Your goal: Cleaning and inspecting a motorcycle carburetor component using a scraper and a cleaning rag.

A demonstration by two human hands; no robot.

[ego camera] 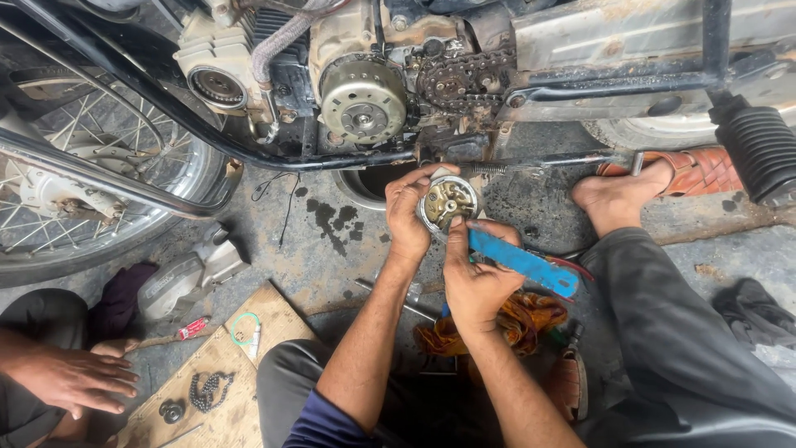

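Left hand (408,217): curled shut around the left rim of a round metal engine part (448,202), fingers over its top edge, thumb side toward the camera.
Right hand (474,280): closed on the blue-handled tool (521,263), fingertips pinching near the tool's head, just below and touching the round part.
Round part: held in the air directly below the motorcycle engine (365,99), in front of the dark drain pan (369,182) on the ground; brass-coloured inner pieces facing the camera.
Blue handle: slanting down and away to the right of the round part, over an orange rag (522,319).
Open room: oil-stained concrete to the left of the round part; crowded on its right by a bare foot (618,199) in a sandal, and above by the engine and chain sprocket (452,83).
Arm pose: both forearms rising from the bottom edge, converging at the round part, wrists bent slightly inward.
Other person's hand (75,380): spread flat, far down-left of the round part, beside a wooden board (224,390) carrying a chain piece (207,390).
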